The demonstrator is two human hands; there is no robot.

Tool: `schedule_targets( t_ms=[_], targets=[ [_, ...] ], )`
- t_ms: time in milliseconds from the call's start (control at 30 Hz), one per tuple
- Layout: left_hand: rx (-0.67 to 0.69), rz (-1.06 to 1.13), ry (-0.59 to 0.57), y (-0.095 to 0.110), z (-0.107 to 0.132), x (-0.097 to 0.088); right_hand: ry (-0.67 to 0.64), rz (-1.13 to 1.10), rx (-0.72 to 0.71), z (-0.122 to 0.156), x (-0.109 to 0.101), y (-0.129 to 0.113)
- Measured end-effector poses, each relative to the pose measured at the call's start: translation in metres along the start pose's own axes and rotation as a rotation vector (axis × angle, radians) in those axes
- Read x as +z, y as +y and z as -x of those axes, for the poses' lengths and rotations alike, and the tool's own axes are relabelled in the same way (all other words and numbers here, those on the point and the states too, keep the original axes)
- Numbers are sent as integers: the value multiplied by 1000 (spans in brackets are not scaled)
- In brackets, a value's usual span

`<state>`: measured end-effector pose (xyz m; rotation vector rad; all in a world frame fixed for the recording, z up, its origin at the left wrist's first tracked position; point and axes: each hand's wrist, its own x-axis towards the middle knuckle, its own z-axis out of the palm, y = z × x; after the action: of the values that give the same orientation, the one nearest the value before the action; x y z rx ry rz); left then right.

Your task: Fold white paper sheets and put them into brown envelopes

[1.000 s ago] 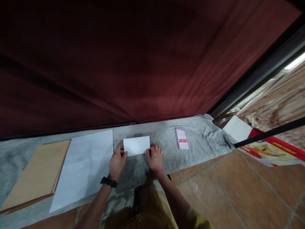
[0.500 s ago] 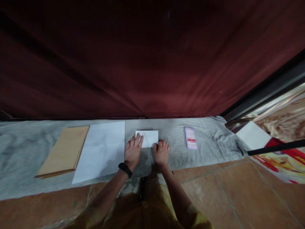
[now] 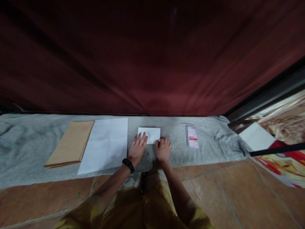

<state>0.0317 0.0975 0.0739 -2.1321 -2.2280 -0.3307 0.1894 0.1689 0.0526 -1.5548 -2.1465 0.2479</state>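
A small white piece of paper (image 3: 153, 135) lies flat on the grey cloth in front of me. My left hand (image 3: 138, 148) rests on its left part, fingers stretched out and slightly spread, the palm off the lower edge. At the lower right corner is my right hand (image 3: 163, 149), its fingers curled and the thumb against the paper's edge. What lies beneath the curled fingers is hidden. Left of my left hand, a larger sheet of white paper (image 3: 105, 146) with faint creases overlaps or adjoins a brown paper envelope or folder stack (image 3: 70, 143).
A pixelated pale packet with a red band (image 3: 193, 139) lies on the grey cloth (image 3: 214, 140) to the right. Dark red fabric (image 3: 152, 79) rises behind. A dark bar (image 3: 278, 149) crosses a colourful printed sheet (image 3: 288, 163) at the right, above the tiled floor (image 3: 226, 190).
My left fingers have shifted slightly rightward over the small paper and spread more. My right hand stays at the lower right corner. The whole view has shifted a little.
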Motion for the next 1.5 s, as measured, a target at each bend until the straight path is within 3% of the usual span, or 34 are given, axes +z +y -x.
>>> schedule_targets(
  t_ms=[233, 667, 867, 1133, 1233, 1300, 1400, 1500],
  targets=[
    [94, 42, 80, 7, 8, 6, 4, 1, 5, 0, 4, 0],
    [17, 42, 48, 12, 10, 22, 36, 18, 21, -3, 5, -4],
    [-16, 75, 70, 14, 12, 20, 37, -31, 25, -2, 2, 0],
    [-190, 351, 265, 10, 19, 8, 8, -474, -29, -4, -5, 14],
    [-329, 530, 396, 2, 22, 1, 9, -585, -41, 0, -10, 20],
    [-459, 655, 440, -3, 21, -2, 34, -544, -92, 5, -16, 22],
    [-666, 946, 405, -6, 13, -7, 58, -405, -235, 12, -24, 21],
    [-879, 1403, 299, -3, 0, -19, 53, -287, -350, 19, -27, 15]
  ],
)
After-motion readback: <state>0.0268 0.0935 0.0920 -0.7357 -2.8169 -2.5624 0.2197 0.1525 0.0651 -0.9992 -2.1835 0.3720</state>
